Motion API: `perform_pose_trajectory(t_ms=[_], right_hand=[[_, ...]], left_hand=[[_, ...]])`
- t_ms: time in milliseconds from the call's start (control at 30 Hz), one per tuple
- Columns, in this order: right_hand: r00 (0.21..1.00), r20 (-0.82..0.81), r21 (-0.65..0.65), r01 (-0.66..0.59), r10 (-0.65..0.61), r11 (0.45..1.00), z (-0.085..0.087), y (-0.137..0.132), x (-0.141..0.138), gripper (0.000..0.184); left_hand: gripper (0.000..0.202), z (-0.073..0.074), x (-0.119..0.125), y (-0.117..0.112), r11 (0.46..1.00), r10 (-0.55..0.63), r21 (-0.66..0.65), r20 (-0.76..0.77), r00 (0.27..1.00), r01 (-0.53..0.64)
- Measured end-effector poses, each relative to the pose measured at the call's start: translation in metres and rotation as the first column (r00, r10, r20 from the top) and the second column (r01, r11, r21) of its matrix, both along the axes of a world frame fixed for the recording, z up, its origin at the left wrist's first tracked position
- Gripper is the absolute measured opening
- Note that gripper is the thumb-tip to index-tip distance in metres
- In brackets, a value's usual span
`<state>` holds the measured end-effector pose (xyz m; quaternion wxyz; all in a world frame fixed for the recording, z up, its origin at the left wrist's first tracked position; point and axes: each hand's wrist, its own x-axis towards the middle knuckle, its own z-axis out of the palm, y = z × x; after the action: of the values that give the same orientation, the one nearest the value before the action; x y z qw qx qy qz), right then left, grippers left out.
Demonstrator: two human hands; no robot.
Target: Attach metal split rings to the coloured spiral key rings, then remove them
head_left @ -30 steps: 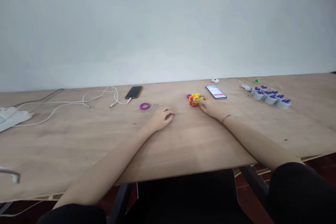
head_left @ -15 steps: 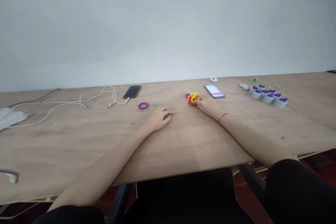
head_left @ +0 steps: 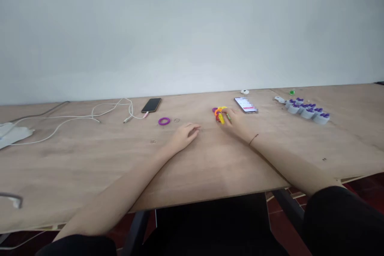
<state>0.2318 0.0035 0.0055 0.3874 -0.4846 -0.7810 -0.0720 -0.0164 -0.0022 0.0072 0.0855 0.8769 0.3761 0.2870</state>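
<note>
**Editor:** Where do the hands sit against the lit phone (head_left: 246, 105)?

**Photographer:** The right hand (head_left: 238, 124) lies on the plywood table (head_left: 90, 160), just in front of the lit phone and a little to its left, with a thin band at the wrist. Its fingertips (head_left: 228, 115) touch a heap of coloured coil bands (head_left: 219, 113), which lies just left of the phone. One yellow coil sits right at the fingertips. I cannot tell whether they pinch it or only rest against it.

**Editor:** And the other hand?

**Photographer:** The left hand (head_left: 183, 136) rests palm down, farther left of the phone and nearer the person. Its fingers are loosely together and slightly bent, and they grip nothing.

**Editor:** What else is in the frame?

**Photographer:** A single purple coil band (head_left: 164, 121) lies well to the left of the lit phone, with a small metal ring (head_left: 177, 120) just beside it. Farther left again is a dark phone (head_left: 151, 105), face up and plugged into a white cable (head_left: 90, 118) that loops away from it. To the right of the lit phone stands a cluster of grey cups with purple tops (head_left: 306, 110). A small white round object (head_left: 245, 91) sits just behind the lit phone, and a green one (head_left: 292, 92) lies behind it and off to the right.
</note>
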Motion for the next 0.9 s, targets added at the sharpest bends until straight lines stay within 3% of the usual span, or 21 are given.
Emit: perform_pose_trajectory(t_ms=[100,267,400,667,900], right_hand=[[0.978,-0.158,-0.029,-0.142,0.135,0.989,0.004,-0.021,-0.023,0.022],[0.939,-0.191,-0.045,-0.301,0.287,0.953,0.007,-0.044,-0.044,0.019],[0.916,-0.263,-0.035,-0.323,0.304,0.946,0.009,-0.049,-0.044,0.019],[0.853,-0.382,-0.173,-0.445,0.357,0.879,0.006,-0.050,-0.045,0.036],[0.855,-0.369,-0.147,-0.442,0.365,0.885,0.010,-0.051,-0.043,0.018]], left_hand=[[0.030,0.003,0.013,-0.014,0.995,0.041,-0.091,0.171,0.984,-0.026],[0.028,0.001,0.027,-0.029,0.965,0.083,-0.260,0.394,0.916,0.025],[0.024,0.000,0.028,-0.030,0.944,0.096,-0.324,0.466,0.880,0.068],[0.027,-0.004,0.024,-0.023,0.894,0.136,-0.423,0.572,0.809,0.148],[0.031,-0.005,0.025,-0.021,0.840,0.224,-0.512,0.630,0.743,0.181]])
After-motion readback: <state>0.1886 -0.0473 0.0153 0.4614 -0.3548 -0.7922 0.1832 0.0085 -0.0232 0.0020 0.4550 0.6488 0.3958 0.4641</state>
